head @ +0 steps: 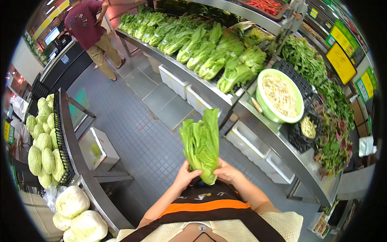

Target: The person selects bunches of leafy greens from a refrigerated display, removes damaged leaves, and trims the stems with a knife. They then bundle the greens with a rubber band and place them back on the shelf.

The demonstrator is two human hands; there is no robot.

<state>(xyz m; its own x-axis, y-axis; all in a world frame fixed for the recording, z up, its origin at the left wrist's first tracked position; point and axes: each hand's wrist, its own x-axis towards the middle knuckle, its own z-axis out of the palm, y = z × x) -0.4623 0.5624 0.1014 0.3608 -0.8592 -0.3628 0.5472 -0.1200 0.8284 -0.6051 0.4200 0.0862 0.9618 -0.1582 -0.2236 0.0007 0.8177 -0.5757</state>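
A head of leafy green lettuce point(201, 142) stands upright in front of my apron point(205, 196), its leaves pointing away from me and its pale base toward me. My left hand point(186, 175) grips it low on the left side, thumb across the front near the base. On the opposite side my right hand point(227, 171) holds it, with the thumb close to the stem end. The fingers behind the leaves are mostly hidden. Beyond it, a metal display stand point(208, 87) carries several rows of similar lettuces point(193, 48), some with bands around them.
On the right stand, a green basin point(260, 103) of bean sprouts point(279, 95) sits beside a wooden-handled tool point(256, 104). Pale cabbages point(45, 145) and napa cabbages point(86, 225) fill the left stand. White foam boxes point(105, 151) rest on the floor. A person point(87, 27) stands near the counter.
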